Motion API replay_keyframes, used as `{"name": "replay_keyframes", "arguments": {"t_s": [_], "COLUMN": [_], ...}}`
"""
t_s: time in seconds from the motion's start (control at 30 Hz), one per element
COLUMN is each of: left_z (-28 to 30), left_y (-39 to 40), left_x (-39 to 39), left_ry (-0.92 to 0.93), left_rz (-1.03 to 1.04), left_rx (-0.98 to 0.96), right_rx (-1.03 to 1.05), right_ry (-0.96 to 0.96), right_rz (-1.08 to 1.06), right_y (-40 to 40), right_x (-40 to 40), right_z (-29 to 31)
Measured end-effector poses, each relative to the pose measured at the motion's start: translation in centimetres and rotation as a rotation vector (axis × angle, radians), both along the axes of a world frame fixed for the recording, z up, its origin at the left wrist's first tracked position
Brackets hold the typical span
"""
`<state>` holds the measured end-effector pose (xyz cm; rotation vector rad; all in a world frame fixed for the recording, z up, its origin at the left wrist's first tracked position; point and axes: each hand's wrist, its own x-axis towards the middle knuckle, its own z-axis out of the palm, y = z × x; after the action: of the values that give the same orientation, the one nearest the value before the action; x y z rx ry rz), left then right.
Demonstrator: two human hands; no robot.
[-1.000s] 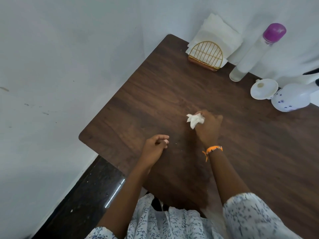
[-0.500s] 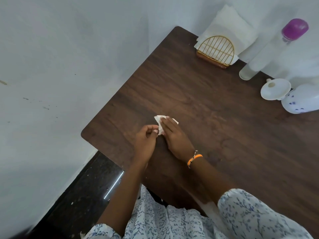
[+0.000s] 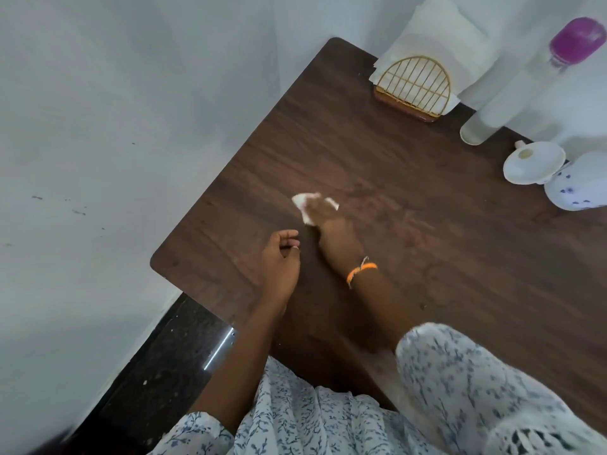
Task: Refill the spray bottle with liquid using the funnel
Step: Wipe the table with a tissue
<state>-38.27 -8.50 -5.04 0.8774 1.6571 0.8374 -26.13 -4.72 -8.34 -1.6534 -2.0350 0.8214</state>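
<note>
The white funnel point(image 3: 534, 162) sat upside down at the far right of the brown wooden table point(image 3: 427, 257), touching a round white bottle with blue dots point(image 3: 578, 188) that was cut off by the edge. I could not tell if that was the spray bottle. Just behind the funnel stood a tall clear bottle with a purple cap point(image 3: 525, 80). Beside it was a gold wire holder point(image 3: 414, 85) full of white napkins point(image 3: 440, 37). Pale walls point(image 3: 115, 126) met at the table's far corner, and a dark floor point(image 3: 147, 372) showed below.

Well apart from the funnel, the right hand point(image 3: 331, 231) pressed a crumpled white tissue point(image 3: 303, 206) onto the table. It was too blurry to tell how the fingers lay. An orange band point(image 3: 361, 270) was on that wrist. The left hand point(image 3: 281, 261) rested nearby, loosely curled and holding nothing.

Half a second before, both hands were close together at the tissue. Now the left had let go, and the tissue sat a bit farther out.
</note>
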Motion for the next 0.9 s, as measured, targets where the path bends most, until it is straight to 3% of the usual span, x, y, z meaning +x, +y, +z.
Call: {"name": "replay_keyframes", "arguments": {"t_s": [0.1, 0.23, 0.33, 0.53, 0.63, 0.8, 0.9], "left_z": [-0.2, -0.4, -0.7, -0.6, -0.9, -1.3, -1.2], "left_y": [0.9, 1.4, 1.3, 1.3, 1.1, 1.2, 1.3], "left_x": [-0.2, -0.2, -0.2, -0.3, -0.5, -0.9, -1.1], "left_ry": [0.018, 0.009, 0.007, 0.021, 0.012, -0.001, 0.002], "left_rz": [-0.010, -0.027, -0.040, 0.053, 0.059, 0.001, -0.031], "left_rx": [-0.002, -0.035, -0.059, -0.042, -0.057, -0.048, -0.060], "right_rx": [0.032, 0.064, -0.012, -0.001, 0.063, -0.009, -0.021], "right_ry": [-0.053, -0.034, -0.139, -0.049, -0.083, -0.104, -0.100], "right_rz": [0.089, -0.229, -0.377, 0.045, 0.084, -0.334, -0.366], "right_y": [-3.9, -1.2, 2.7, -0.1, -3.9, -0.1, 2.6], "right_x": [1.7, 7.7, 7.6, -1.7, 0.4, 7.9, 5.5], "right_z": [-0.3, 0.3, 0.4, 0.1, -0.5, -0.2, 0.5]}}
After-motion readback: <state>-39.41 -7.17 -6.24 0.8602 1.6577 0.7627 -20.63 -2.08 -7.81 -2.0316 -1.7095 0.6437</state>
